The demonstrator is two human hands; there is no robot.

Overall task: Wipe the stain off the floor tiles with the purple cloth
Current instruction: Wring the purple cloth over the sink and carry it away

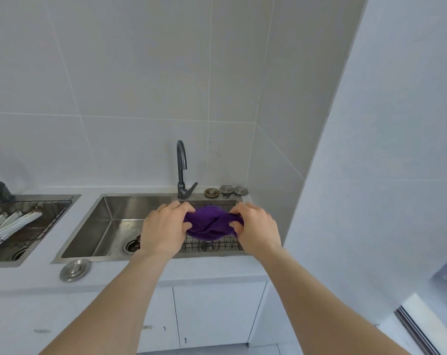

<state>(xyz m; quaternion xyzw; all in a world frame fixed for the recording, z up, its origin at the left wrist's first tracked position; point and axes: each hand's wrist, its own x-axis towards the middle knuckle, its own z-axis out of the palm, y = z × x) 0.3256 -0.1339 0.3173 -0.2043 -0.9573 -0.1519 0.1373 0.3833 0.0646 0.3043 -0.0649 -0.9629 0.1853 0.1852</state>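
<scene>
A purple cloth (209, 224) is bunched and stretched between my two hands over the right half of a steel sink (99, 226). My left hand (163, 226) grips its left end, and my right hand (255, 226) grips its right end. Below the cloth lies a wire rack (212, 243) inside the sink. A small strip of floor tiles (212, 349) shows at the bottom, and no stain is visible on it.
A dark faucet (182, 170) stands behind the sink, with metal drain stoppers (226, 191) beside it. A steel lid (75, 269) rests on the white counter. A second sink (25, 224) at left holds a rack with white utensils. A white wall (371, 175) stands close on the right.
</scene>
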